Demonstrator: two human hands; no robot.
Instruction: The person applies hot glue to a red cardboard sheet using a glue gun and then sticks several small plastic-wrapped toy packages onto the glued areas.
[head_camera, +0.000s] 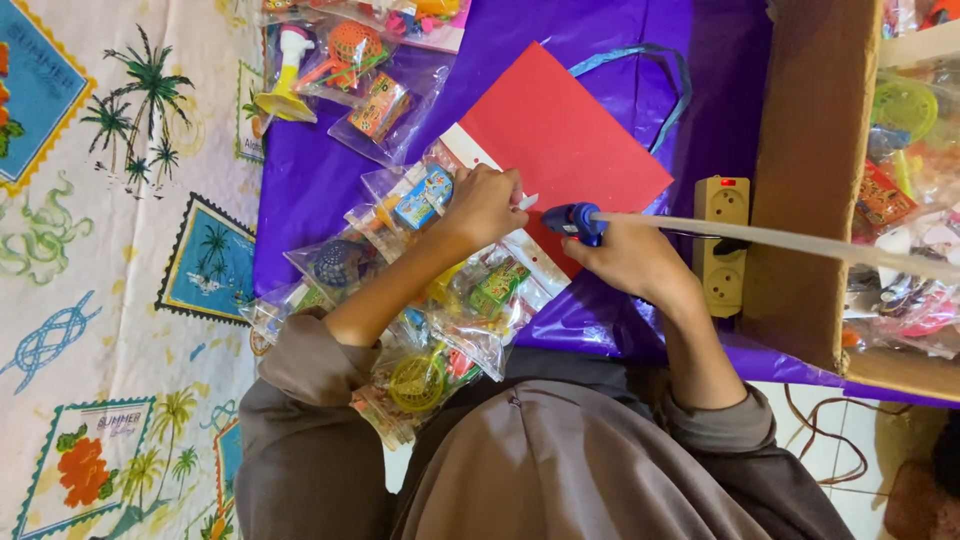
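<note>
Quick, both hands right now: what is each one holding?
Left hand: closed, pinching a clear toy packet against the red card.
Right hand: closed around a blue glue gun.

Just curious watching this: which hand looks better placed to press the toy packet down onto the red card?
Probably the left hand: it already rests on the clear toy packet at the red card edge. The right hand is occupied gripping the blue glue gun.

Warm, even indoor light keeps the scene bright, with soft shadows only. Glare glints on the clear toy bags (470, 300) at centre and the purple sheet (310, 180) toward ten o'clock. Edges at three o'clock look slightly soft.
</note>
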